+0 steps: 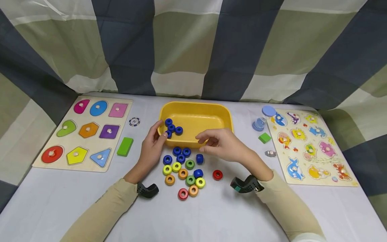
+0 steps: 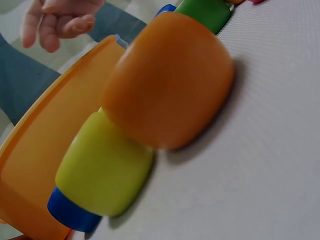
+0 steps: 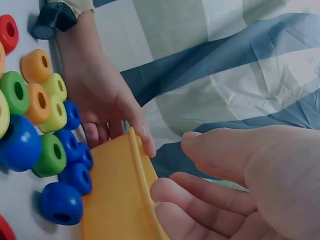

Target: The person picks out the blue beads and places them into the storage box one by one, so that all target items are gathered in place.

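Observation:
A yellow plastic tub (image 1: 208, 121) stands at the back middle of the table with several blue beads (image 1: 179, 130) in its left end. My left hand (image 1: 152, 147) grips the tub's left front corner, its thumb over the rim and its fingers outside. Above the front rim, towards the right, hovers my right hand (image 1: 223, 144), fingers loosely bent and nothing between them. In front of the tub lie loose beads in blue, yellow, green, orange and red, among them a blue bead (image 1: 199, 158) just below the right hand. An orange bead (image 2: 170, 80) looms large in the left wrist view.
A shape puzzle board (image 1: 69, 143) and a green block (image 1: 125, 147) lie left, near a poker chip (image 1: 134, 121). To the right are a sea-animal puzzle (image 1: 311, 168), a small clear bottle (image 1: 259, 124), a green square (image 1: 264, 137) and a small grey figure (image 1: 270, 153).

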Available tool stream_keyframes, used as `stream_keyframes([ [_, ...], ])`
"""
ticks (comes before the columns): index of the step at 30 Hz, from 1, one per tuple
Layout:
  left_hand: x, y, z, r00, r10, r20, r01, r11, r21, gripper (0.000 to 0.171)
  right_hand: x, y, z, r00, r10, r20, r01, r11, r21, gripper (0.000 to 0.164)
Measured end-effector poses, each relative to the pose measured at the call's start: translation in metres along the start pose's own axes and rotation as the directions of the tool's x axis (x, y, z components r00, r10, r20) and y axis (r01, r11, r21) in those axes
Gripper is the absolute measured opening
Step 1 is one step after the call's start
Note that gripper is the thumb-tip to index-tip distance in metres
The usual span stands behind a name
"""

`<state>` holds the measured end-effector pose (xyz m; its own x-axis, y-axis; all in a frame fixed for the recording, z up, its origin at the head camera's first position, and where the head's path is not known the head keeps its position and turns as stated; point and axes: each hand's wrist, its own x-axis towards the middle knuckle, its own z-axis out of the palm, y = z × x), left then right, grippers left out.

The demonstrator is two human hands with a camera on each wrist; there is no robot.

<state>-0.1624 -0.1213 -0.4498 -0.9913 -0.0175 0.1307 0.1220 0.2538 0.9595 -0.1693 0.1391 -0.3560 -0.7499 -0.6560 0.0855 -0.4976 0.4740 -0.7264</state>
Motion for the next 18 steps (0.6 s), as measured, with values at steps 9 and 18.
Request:
stream_keyframes([
  [9,-0.001,0.000,0.000,1.000,-0.006,0.003,0.006,1.000,-0.010,0.050,-0.004,0.002,0.006,0.998,-0.014,0.064,0.015,1.000,-0.014,0.029],
  [18,0.000,0.000,0.000,1.000,-0.003,0.004,0.003,1.000,-0.011,0.050,-0.007,0.002,0.023,0.964,-0.031,0.264,0.062,0.992,-0.110,0.017],
])
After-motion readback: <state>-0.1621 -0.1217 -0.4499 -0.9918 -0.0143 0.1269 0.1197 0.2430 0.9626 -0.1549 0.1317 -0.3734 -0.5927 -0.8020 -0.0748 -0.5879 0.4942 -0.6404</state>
